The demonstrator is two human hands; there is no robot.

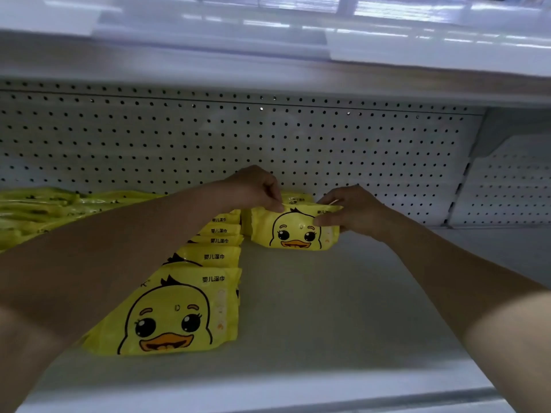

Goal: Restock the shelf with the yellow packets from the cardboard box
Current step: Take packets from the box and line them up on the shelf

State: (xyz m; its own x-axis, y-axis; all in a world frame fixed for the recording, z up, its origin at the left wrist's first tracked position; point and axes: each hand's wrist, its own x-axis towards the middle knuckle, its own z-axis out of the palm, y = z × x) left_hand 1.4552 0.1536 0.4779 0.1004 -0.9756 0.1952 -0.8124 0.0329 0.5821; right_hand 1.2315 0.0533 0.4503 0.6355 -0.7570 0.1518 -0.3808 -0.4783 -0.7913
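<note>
At the far left, a loose heap of yellow packets (pixel 35 210) is lying on the shelf (pixel 343 308), near the pegboard back (pixel 208 138). Beside it, a row of duck-faced packets (pixel 176 311) is running from front to rear. The left hand (pixel 253 186) is pinching the top edge of the upright packet (pixel 295 231), its grip narrow. The right hand (pixel 351 210) is clasping that packet's right end, its grip curling round it, at the shelf's rear.

dim under shelf | glare above | top blurred | wide-angle edge bending
</note>
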